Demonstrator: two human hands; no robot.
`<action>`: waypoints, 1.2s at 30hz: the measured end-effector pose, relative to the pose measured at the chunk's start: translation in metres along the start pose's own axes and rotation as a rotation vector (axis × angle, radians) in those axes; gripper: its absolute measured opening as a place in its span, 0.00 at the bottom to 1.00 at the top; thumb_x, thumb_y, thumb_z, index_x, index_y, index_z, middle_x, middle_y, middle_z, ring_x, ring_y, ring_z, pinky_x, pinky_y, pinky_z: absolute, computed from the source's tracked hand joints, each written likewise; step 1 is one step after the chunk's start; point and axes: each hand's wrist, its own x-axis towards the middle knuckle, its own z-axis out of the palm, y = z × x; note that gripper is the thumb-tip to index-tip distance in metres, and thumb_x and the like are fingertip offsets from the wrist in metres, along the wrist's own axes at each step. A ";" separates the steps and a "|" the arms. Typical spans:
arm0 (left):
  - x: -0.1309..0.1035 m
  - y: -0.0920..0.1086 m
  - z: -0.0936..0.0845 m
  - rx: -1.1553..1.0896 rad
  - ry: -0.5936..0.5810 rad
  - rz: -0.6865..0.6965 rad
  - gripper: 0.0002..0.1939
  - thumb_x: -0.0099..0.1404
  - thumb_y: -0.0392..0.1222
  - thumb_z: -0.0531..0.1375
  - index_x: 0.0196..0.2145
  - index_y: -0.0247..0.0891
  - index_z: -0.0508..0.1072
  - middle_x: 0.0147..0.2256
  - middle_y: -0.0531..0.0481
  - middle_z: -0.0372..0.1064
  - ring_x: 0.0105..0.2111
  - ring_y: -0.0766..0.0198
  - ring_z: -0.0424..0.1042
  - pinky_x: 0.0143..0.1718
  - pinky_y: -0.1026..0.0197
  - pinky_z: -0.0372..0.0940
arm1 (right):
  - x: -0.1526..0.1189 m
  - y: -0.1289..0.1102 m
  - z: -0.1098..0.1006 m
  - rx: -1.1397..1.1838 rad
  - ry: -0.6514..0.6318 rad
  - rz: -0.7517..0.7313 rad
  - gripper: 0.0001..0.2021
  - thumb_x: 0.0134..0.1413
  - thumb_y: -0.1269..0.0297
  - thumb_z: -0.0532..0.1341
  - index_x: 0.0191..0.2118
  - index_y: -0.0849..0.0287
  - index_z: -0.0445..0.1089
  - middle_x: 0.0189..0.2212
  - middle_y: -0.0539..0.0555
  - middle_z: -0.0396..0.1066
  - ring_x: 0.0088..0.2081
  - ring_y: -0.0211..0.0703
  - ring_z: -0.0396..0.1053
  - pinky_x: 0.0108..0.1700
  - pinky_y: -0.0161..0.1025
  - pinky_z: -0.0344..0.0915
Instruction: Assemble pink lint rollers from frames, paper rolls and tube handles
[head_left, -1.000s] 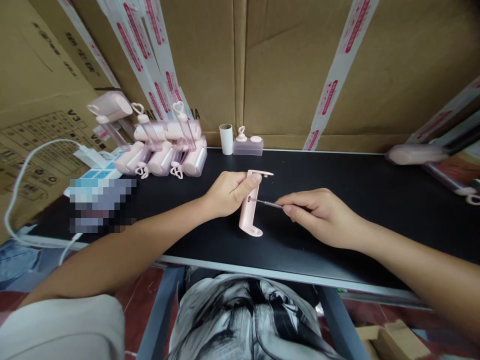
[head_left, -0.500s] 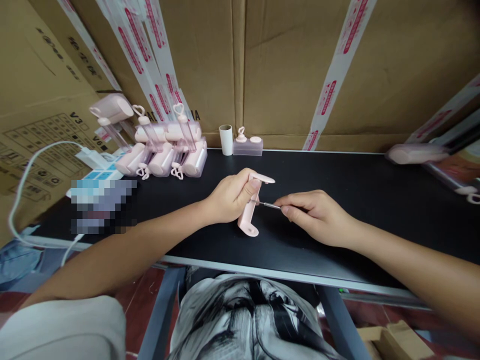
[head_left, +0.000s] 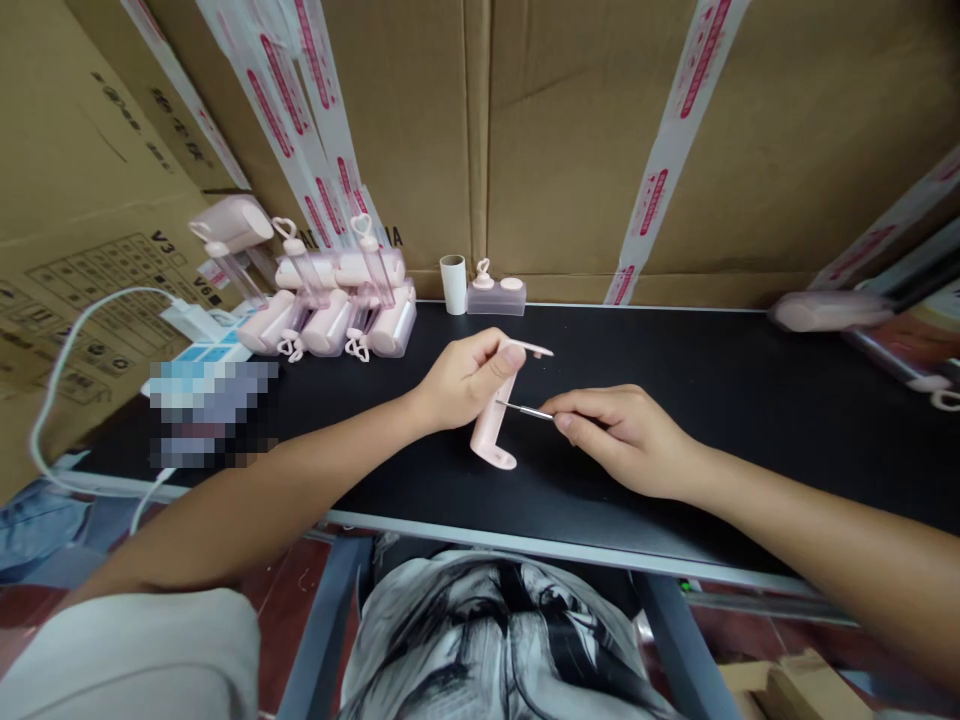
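Head camera: I judge the work to be partway, with the pink bracket (head_left: pixel 489 430) held above the black table (head_left: pixel 675 360) and the tip of a thin metal tool (head_left: pixel 532 411) at its inner face. The tool's part looks not yet done; whether anything inside is finished, I cannot tell. Pink-and-clear holders (head_left: pixel 390 325) sit well apart, toward the left. I have the left hand (head_left: pixel 465 380) closed around the bracket's upper part, thumb over it. The right hand (head_left: pixel 630 440) pinches the tool between thumb and forefinger, other fingers curled.
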 end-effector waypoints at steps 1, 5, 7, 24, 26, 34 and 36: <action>0.002 -0.002 -0.003 -0.015 0.023 -0.020 0.32 0.73 0.72 0.55 0.36 0.37 0.72 0.26 0.54 0.65 0.27 0.67 0.65 0.31 0.62 0.62 | 0.000 0.000 -0.002 -0.006 0.007 0.020 0.13 0.73 0.62 0.58 0.44 0.59 0.80 0.28 0.49 0.76 0.27 0.37 0.70 0.34 0.35 0.64; 0.007 -0.004 -0.012 -0.129 0.068 -0.127 0.32 0.69 0.76 0.56 0.37 0.41 0.67 0.24 0.55 0.65 0.23 0.66 0.68 0.25 0.62 0.64 | -0.001 0.007 -0.006 0.083 0.135 0.183 0.13 0.72 0.55 0.60 0.41 0.57 0.75 0.24 0.46 0.68 0.25 0.37 0.63 0.30 0.36 0.60; 0.007 -0.002 -0.009 -0.186 0.086 -0.143 0.31 0.69 0.76 0.56 0.38 0.42 0.64 0.26 0.55 0.67 0.23 0.65 0.70 0.25 0.61 0.66 | 0.001 0.010 -0.002 0.229 0.219 0.261 0.16 0.69 0.48 0.63 0.37 0.56 0.69 0.22 0.44 0.63 0.23 0.35 0.58 0.27 0.35 0.57; 0.045 -0.032 -0.023 -0.242 0.221 -0.063 0.21 0.51 0.31 0.63 0.45 0.38 0.68 0.40 0.51 0.71 0.41 0.66 0.73 0.43 0.63 0.66 | 0.020 0.017 0.001 0.838 0.309 0.658 0.27 0.36 0.63 0.78 0.33 0.53 0.58 0.20 0.44 0.71 0.21 0.39 0.71 0.12 0.26 0.50; 0.064 -0.049 -0.038 -0.142 0.366 -0.078 0.18 0.53 0.29 0.62 0.43 0.37 0.68 0.40 0.50 0.72 0.41 0.66 0.73 0.44 0.63 0.66 | 0.020 0.020 0.000 0.822 0.319 0.654 0.26 0.37 0.64 0.78 0.33 0.53 0.58 0.20 0.45 0.71 0.21 0.39 0.71 0.12 0.27 0.50; 0.114 -0.096 -0.072 0.322 0.629 -0.167 0.13 0.55 0.28 0.68 0.37 0.38 0.71 0.32 0.54 0.70 0.32 0.65 0.69 0.37 0.62 0.64 | 0.019 0.022 0.003 0.779 0.309 0.637 0.22 0.39 0.65 0.74 0.33 0.53 0.59 0.21 0.45 0.71 0.21 0.40 0.72 0.12 0.27 0.51; 0.118 -0.100 -0.076 0.399 0.632 -0.149 0.14 0.56 0.28 0.68 0.38 0.38 0.72 0.33 0.53 0.71 0.32 0.64 0.70 0.37 0.61 0.64 | 0.018 0.023 0.003 0.770 0.305 0.639 0.21 0.39 0.65 0.74 0.33 0.52 0.59 0.20 0.45 0.71 0.21 0.41 0.73 0.13 0.27 0.51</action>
